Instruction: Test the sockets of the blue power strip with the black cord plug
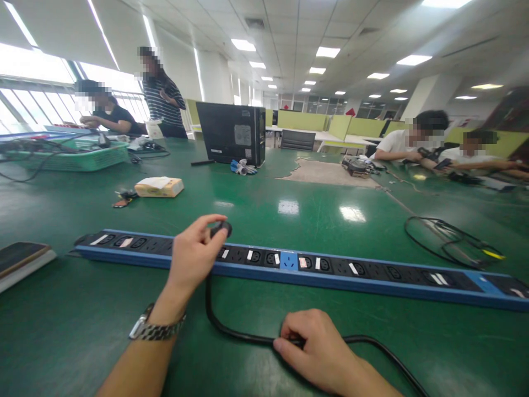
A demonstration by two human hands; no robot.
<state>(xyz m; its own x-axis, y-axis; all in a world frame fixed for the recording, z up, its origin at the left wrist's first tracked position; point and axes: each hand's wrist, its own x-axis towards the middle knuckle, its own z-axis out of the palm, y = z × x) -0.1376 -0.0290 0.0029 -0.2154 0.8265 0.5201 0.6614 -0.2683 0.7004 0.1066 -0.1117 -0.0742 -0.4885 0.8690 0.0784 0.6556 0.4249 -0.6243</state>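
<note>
A long blue power strip with black sockets and one blue socket near its middle lies across the green table. Above its left part, my left hand grips a black plug between thumb and fingers; a watch is on that wrist. From beneath this hand a black cable curves down and rightward in front of the strip. My right hand has its fingers closed round the cable near the table's front edge. Whether the plug touches the strip is hidden by my left hand.
Beyond the strip are a tissue pack, a black computer case, gloves and a green basket. A coiled cable lies right, a phone-like object left. Several people are around the table's far sides.
</note>
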